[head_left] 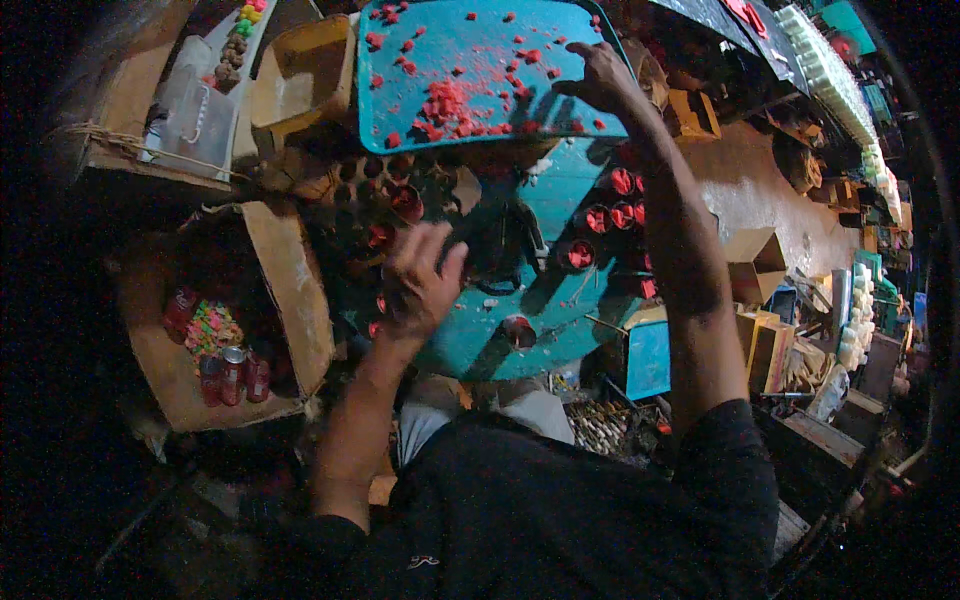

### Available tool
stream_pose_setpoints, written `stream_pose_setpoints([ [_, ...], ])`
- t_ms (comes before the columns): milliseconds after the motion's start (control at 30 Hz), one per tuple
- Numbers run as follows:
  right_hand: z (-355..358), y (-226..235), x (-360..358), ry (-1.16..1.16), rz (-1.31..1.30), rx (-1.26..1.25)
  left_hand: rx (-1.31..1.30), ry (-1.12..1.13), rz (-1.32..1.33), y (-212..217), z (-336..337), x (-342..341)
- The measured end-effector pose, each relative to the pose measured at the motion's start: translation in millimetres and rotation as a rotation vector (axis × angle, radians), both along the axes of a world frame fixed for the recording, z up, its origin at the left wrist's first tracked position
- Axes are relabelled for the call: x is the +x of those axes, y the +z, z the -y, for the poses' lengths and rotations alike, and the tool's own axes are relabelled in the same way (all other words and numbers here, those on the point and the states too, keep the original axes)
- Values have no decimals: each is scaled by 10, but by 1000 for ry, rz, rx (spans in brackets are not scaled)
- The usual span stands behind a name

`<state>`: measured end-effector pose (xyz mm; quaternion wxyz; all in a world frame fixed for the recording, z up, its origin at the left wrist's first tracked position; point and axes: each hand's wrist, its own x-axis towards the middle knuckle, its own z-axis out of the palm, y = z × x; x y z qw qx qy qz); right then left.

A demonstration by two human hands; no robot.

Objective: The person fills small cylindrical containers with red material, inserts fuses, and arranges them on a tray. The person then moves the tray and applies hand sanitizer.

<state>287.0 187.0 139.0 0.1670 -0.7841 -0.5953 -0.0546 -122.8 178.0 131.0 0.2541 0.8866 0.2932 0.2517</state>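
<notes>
Your right hand point(598, 78) spreads wide at one o'clock over the blue tray point(445, 40); your left hand point(420, 280), thumb apart, at ten.

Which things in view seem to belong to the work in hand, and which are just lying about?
Likely in use:
rectangular blue tray under the right hand;
loose red chunks on it;
small round red-filled containers near the left hand.

Probably just lying about:
yellow rectangular bin;
open brown cardboard box;
red cylindrical cans inside it.
</notes>
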Motion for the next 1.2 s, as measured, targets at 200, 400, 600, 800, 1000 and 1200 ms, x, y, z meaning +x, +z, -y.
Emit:
stream_pose_setpoints([
  [200, -115, -336, 2025, 51, 136, -273, 235, -95, 119, 111, -971, 941],
  [400, -511, 28, -84, 215, -338, -441, 258, 51, -299, 240, -1493, 756],
  [600, -392, 306, -741, 108, -251, -155, 246, -1, -314, 479, -1383, 955],
  [800, -748, 240, -942, 332, -288, -320, 329, -70, -206, 86, -1452, 758],
  [1000, -2226, 18, 5, 107, 76, -44, -53, 80, -39, 230, -1283, 850],
  [1200, -3567, -674, -342, 135, -15, 163, -40, 288, 84, 183, -1364, 487],
])
